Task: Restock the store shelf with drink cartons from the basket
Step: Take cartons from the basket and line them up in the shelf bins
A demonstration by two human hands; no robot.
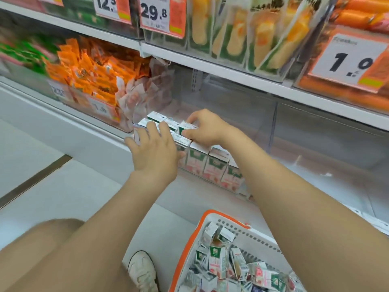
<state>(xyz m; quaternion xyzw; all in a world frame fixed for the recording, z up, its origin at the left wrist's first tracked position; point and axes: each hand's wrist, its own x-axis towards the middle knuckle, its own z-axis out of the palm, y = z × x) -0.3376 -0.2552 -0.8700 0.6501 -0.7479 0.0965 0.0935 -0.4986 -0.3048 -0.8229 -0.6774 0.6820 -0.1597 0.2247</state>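
Small white, green and pink drink cartons (212,165) stand in rows on the lowest shelf (294,163), behind a clear front rail. My right hand (205,128) pinches one carton (186,126) on top of the back row, thumb in front and fingers behind. My left hand (154,148) lies over the left end of the rows with straight fingers touching the carton tops. A white basket with an orange rim (196,232) sits on the floor at the lower right, holding several loose cartons (219,260).
Orange snack packets (90,68) fill the bin left of the cartons. Price tags (154,12) hang from the upper shelf (231,75). The shelf space right of the cartons holds nothing. My knee and white shoe (142,270) are at the bottom left.
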